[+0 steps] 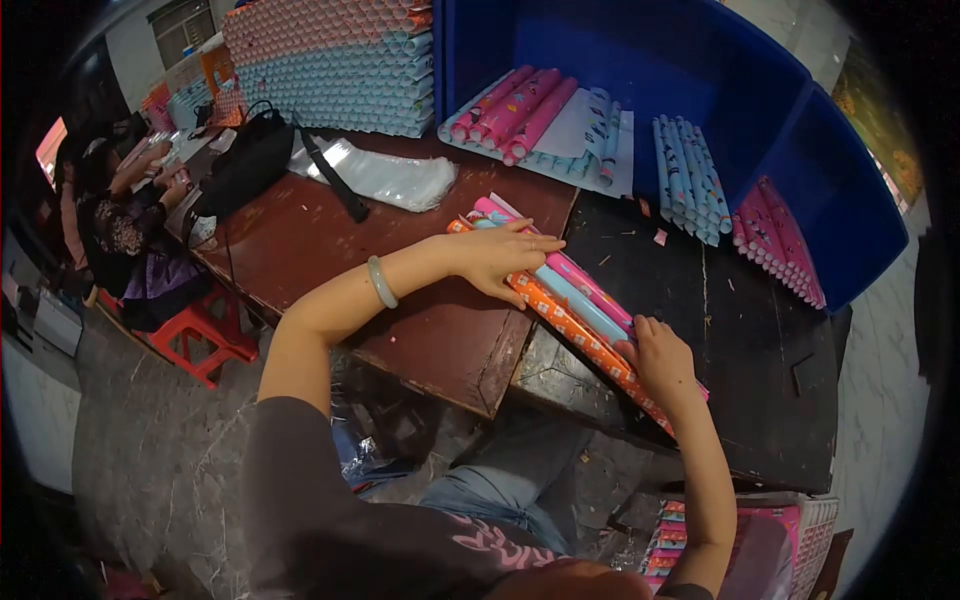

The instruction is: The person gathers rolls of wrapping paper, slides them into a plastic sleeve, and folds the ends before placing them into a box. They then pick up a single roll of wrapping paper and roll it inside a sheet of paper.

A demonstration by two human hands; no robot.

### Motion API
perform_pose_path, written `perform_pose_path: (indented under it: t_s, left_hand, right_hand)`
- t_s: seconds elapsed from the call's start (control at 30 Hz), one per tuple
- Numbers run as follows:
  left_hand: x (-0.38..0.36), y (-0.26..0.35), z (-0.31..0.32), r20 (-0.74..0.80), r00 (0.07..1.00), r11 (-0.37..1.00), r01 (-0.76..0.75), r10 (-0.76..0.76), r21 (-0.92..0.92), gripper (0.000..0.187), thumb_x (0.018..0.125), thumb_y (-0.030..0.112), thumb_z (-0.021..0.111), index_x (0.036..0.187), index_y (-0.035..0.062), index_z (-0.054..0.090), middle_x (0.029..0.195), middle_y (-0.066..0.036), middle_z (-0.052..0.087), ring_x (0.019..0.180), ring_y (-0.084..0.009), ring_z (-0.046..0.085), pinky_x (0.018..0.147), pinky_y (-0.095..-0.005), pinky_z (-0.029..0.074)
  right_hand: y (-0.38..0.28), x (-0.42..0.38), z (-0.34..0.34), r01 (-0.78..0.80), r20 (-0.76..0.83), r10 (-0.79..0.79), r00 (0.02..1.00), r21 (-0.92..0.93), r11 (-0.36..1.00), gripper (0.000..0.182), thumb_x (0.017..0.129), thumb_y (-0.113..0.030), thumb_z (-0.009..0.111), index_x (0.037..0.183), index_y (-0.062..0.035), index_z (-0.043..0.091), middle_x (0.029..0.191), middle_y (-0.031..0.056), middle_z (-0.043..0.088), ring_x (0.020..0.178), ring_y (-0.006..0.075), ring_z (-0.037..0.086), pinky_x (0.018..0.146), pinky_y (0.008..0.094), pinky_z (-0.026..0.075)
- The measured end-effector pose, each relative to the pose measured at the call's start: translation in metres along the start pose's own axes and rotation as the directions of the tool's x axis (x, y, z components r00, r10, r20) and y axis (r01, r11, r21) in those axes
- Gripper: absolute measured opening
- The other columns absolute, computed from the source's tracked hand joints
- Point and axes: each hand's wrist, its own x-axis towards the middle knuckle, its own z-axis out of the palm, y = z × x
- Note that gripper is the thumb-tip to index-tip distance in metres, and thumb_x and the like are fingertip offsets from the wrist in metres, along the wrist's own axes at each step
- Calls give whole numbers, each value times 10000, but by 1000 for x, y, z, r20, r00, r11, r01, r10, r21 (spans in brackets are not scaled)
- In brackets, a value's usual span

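Three patterned rolls of wrapping paper lie side by side, slanting across the table: an orange roll, a light blue roll and a pink roll. My left hand is laid across their upper part, fingers over the pink roll and thumb at the orange one, gripping the bundle from above. Lower down, my right hand has its fingers curled over the rolls near their other end. The undersides of the rolls, and the fingertips of my right hand in part, are hidden.
Pink rolls and blue rolls lie before a blue partition. Left of it rises a tall stack of rolls. Plastic sleeves and a black bag lie left. Another person sits beyond, beside a red stool.
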Motion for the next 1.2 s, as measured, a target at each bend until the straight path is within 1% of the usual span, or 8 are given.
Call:
perform_pose_path:
  t_s: [0.07,0.2,0.47,0.6,0.7,0.77,1.07,1.2]
  left_hand:
    - [0,4,-6,-42,999,1000,-22,23,15,499,718,420,765,907,53,484,1425,-222,378,1258,-408,397,1046,-567,262]
    - [-5,2,4,-109,993,997,-38,46,71,504,705,423,765,900,37,505,1380,-226,420,1243,-382,400,1004,-501,303]
    - [-4,4,-1,-33,998,995,-45,48,93,521,728,446,744,913,25,500,1454,-275,293,1393,-421,209,1103,-640,88]
    - [1,-5,-3,46,996,994,-80,77,79,561,726,466,737,911,-2,489,1462,-310,251,1391,-421,219,1113,-614,120]
    - [-3,-10,13,-21,998,997,-64,65,35,611,728,481,727,925,-34,465,1457,-323,246,1380,-419,248,1125,-570,163]
    - [-3,-8,17,-85,992,986,-77,91,151,627,743,478,716,926,-54,440,1451,-335,243,1381,-422,241,1131,-533,193]
    - [2,-13,17,-129,991,997,12,-22,-76,615,727,495,739,961,18,428,1465,-309,247,1395,-409,216,1115,-598,146]
    - [7,-12,13,-104,994,999,31,-34,-26,617,706,488,761,946,22,435,1426,-289,325,1367,-417,272,1112,-603,142]
  right_hand:
    - [0,0,0,-4,5,4,1000,-1,1000,445,865,-401,608,1090,-20,555,962,121,624,899,295,621,738,376,517]
    - [1,0,1,-14,0,14,1000,-4,1000,451,869,-399,603,1105,-17,552,974,123,624,902,296,618,747,376,515]
    - [-1,1,0,-39,50,39,998,1,999,451,871,-383,603,1116,-9,541,990,125,615,911,302,612,755,386,514]
    - [-3,1,-1,-41,33,42,999,-36,998,448,866,-372,612,1117,-9,539,983,123,610,913,299,609,747,381,516]
    - [-3,0,0,-45,23,46,999,-36,998,445,864,-369,615,1117,-10,540,985,122,609,912,294,610,739,376,517]
    - [-2,0,1,-36,9,36,999,-34,999,445,864,-368,616,1117,-11,541,986,123,610,910,290,611,734,374,518]
    - [-2,5,-8,-20,63,21,998,-14,1000,423,877,-366,608,1114,-20,547,943,109,602,878,294,620,723,377,518]
    - [0,5,-8,-23,80,24,997,-13,1000,422,885,-367,598,1115,-17,547,953,114,603,893,294,617,734,378,517]
